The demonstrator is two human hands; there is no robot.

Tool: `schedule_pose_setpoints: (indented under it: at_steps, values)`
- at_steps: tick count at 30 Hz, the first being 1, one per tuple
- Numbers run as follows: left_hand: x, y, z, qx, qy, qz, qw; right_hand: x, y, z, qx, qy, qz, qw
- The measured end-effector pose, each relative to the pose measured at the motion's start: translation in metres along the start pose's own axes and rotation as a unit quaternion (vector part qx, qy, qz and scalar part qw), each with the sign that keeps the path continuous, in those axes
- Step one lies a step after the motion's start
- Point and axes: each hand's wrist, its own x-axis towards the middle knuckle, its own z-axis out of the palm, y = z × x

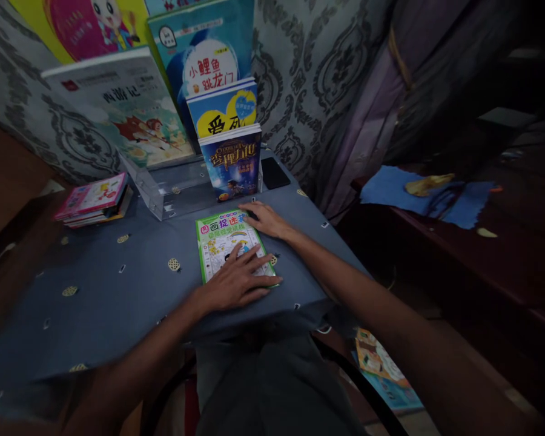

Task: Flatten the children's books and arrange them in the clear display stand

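Observation:
A thin picture book (212, 245) with a green border and a cartoon cover lies flat and closed on the cloth-covered table. My left hand (240, 275) rests palm down over its lower half, fingers spread across the cover and past its right edge. At the book's top right corner is my right hand (269, 221), fingers stretched out to the left and touching the corner. A small dark patch shows below those fingers; I cannot make out whether it is shadow or an object. Neither hand grips anything visible.
A clear plastic stand (149, 188) stands behind, near upright books such as a dark blue one (235, 166) and a pale one (140, 118). A black phone (275, 173) lies beside them. Left is a book stack (93, 200). A blue cloth (390, 191) covers part of another surface.

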Motion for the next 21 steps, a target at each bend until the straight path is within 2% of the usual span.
schedule_pose_setpoints:
  at_steps: [6, 15, 18, 21]
  values:
    - [0.0, 0.0, 0.002, 0.0, 0.001, 0.025, 1.0, -0.006, -0.01, 0.004, -0.05, 0.0, -0.003, 0.999]
    - [-0.001, -0.003, -0.001, -0.029, 0.025, 0.015, 0.999, -0.008, -0.022, 0.004, -0.106, -0.023, 0.004, 0.994]
    - [-0.004, -0.011, 0.004, -0.045, 0.046, -0.011, 0.998, -0.009, -0.028, 0.004, -0.127, -0.037, 0.012, 0.991]
    - [-0.009, -0.021, 0.007, -0.042, 0.071, -0.065, 0.995, -0.01, -0.035, 0.004, -0.144, -0.054, 0.023, 0.988]
